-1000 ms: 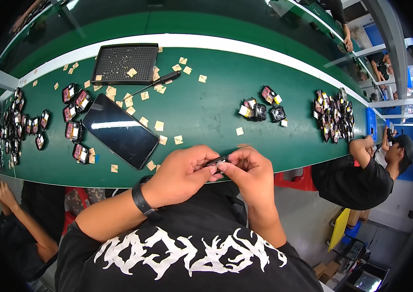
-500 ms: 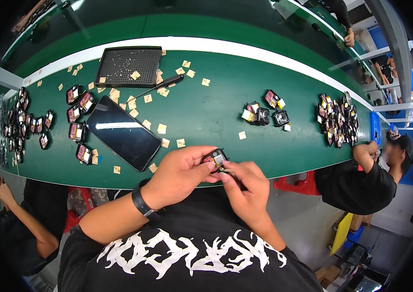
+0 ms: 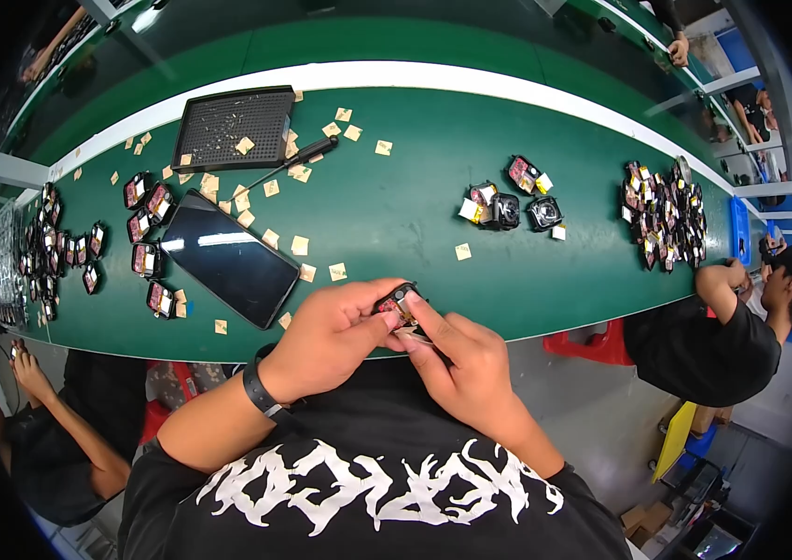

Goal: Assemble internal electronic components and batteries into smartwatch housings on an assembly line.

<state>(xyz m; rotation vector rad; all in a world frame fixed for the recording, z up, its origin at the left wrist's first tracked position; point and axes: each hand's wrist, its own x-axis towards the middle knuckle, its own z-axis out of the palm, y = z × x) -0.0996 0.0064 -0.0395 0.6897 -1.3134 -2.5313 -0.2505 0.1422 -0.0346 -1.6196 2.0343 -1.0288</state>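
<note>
Just over the near table edge, my left hand (image 3: 326, 341) grips a small black device case (image 3: 397, 302) by its side, thumb on the open face. A reddish circuit board and a silvery part show inside it. My right hand (image 3: 471, 369) meets the case from the other side. Its index finger presses onto the inner parts, while its thumb sits at the lower edge. A pale sliver shows between that thumb and finger, too small to name. My fingers hide much of the case.
On the green table (image 3: 377, 205) lie a large black phone-like slab (image 3: 228, 257), a screwdriver (image 3: 307, 157), a black perforated tray (image 3: 233, 126) and scattered beige square stickers (image 3: 337, 272). Similar cases stand right of centre (image 3: 499, 205) and heap at far right (image 3: 665, 215) and far left (image 3: 46, 247). People sit either side.
My right index finger has moved from the case's lower edge onto its inner parts. The case has shifted slightly left, still in my left hand. The head view has turned a little.
</note>
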